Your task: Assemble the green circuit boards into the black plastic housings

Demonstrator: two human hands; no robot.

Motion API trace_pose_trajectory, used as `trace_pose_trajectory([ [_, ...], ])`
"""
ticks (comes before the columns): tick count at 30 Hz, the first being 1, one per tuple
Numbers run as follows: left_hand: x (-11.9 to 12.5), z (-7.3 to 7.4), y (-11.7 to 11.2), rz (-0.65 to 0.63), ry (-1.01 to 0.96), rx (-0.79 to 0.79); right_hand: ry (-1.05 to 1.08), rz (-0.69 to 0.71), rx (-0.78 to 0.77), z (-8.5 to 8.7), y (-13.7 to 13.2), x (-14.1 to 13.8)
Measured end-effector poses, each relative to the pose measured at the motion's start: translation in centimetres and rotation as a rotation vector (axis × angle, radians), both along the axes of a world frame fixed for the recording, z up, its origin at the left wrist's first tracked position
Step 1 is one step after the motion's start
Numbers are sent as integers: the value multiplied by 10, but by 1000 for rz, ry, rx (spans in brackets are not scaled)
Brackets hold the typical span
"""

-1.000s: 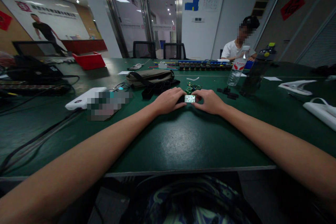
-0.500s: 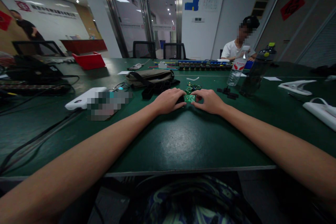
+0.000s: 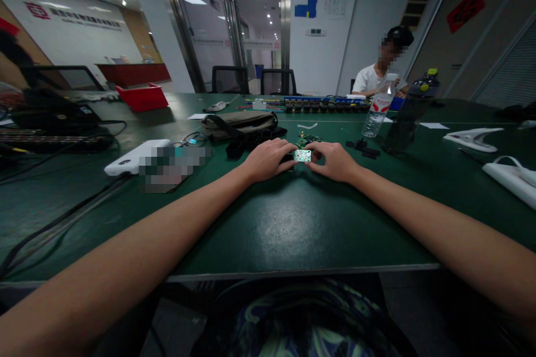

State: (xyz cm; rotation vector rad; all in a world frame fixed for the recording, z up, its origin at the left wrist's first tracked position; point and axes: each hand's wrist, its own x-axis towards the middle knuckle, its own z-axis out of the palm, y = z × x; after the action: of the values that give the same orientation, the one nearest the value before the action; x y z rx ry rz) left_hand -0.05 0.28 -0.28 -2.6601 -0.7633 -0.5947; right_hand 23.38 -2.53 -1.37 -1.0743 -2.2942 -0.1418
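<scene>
1. My fingertips (image 3: 313,150) are pinched in from both sides on the small circuit board (image 3: 302,155). My left hand (image 3: 268,160) grips its left edge and my right hand (image 3: 333,160) its right edge, both curled nearly closed around it.
2. The board sits between the two hands, just above the green table (image 3: 272,228). Its pale, shiny face is turned up towards me. I cannot tell whether its lower edge touches the surface.
3. Something dark shows under my left fingertips, against the board (too small for me to tell what it is).
4. As I judge it, this one board is picked up and being handled. A little pile of green boards (image 3: 307,138) lies just beyond my hands with nobody touching it.
5. Near my right hand are a few small black parts (image 3: 363,148). Behind them stand a clear water bottle (image 3: 377,111) and a dark bottle (image 3: 408,114), close together.
6. Past my left hand lies a khaki bag (image 3: 238,122) with black straps. Further left is a white device (image 3: 134,158), and cables trail off that way.
7. Well apart, a red bin (image 3: 142,96) sits at the far left of the table. A person in a white shirt (image 3: 371,78) sits across it, with their hands away from mine.
</scene>
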Motion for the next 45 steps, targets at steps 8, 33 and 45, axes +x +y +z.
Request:
trace_pose_trajectory([
  [8, 1, 1, 0, -19, -14, 24, 13, 29, 18, 0, 0, 1],
  [33, 4, 0, -5, -125, -74, 65, -49, 81, 63, 0, 0, -1],
  [45, 3, 1, -4, -88, -45, 79, -7, 133, 126, 0, 1, 1],
])
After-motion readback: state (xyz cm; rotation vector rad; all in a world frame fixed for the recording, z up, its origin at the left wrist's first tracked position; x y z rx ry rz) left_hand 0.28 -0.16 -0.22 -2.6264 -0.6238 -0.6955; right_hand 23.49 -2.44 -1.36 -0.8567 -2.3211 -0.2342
